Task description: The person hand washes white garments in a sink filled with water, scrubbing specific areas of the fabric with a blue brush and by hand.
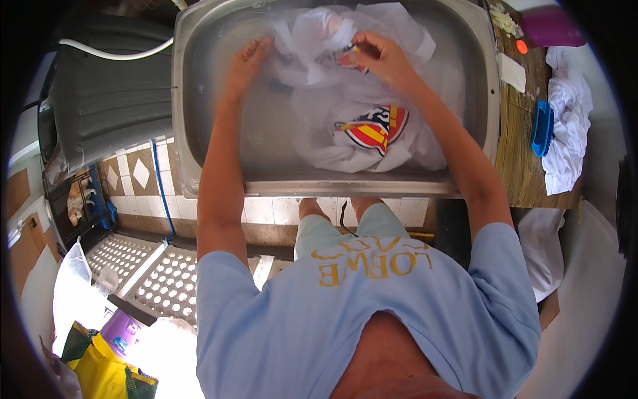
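A wet white garment (319, 133) with a red, yellow and black emblem lies bunched in cloudy water in a metal sink (181, 133). Its upper folds spread toward the sink's far side, partly under water. My right hand (385, 60) is closed on these folds, its thumb and fingers bent around the cloth beside a second patch of print. Left of the garment, my left hand (251, 56) is closed with curled fingers close to the cloth's edge. Whatever its fingertips hold is hidden.
On the wooden counter (515, 159) at right lie a blue scrubbing brush (542, 130), a white block (512, 72), an orange cap (522, 46) and white cloth (568, 113). A dark ribbed panel (113, 86) and a white hose (113, 55) are at left. A yellow-green bag (100, 369) sits low left.
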The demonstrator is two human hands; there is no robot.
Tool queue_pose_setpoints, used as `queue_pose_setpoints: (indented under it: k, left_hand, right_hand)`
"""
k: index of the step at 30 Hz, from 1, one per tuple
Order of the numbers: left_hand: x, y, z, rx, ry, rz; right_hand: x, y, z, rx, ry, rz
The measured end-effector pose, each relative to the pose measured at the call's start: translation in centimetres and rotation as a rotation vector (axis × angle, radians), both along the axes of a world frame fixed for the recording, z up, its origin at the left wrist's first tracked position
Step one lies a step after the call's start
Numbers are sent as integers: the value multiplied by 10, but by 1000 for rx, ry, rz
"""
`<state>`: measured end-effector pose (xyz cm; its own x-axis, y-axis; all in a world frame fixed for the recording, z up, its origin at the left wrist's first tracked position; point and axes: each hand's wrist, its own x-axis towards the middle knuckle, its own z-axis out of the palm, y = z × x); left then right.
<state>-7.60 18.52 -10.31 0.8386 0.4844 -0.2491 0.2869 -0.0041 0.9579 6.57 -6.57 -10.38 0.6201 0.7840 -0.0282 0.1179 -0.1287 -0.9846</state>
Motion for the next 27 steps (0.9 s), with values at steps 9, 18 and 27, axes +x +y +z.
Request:
queue_pose_setpoints:
  k: [9,18,27]
  left_hand:
    - [9,-14,-9,10,-135,-60]
    - [1,13,2,-485,-285,165]
    - [-18,65,-12,-641,-445,27]
  right_hand:
    - [-50,-12,14,-59,-793,166]
    - [-14,-8,29,47,-501,-177]
    - [33,17,8,-82,-431,-162]
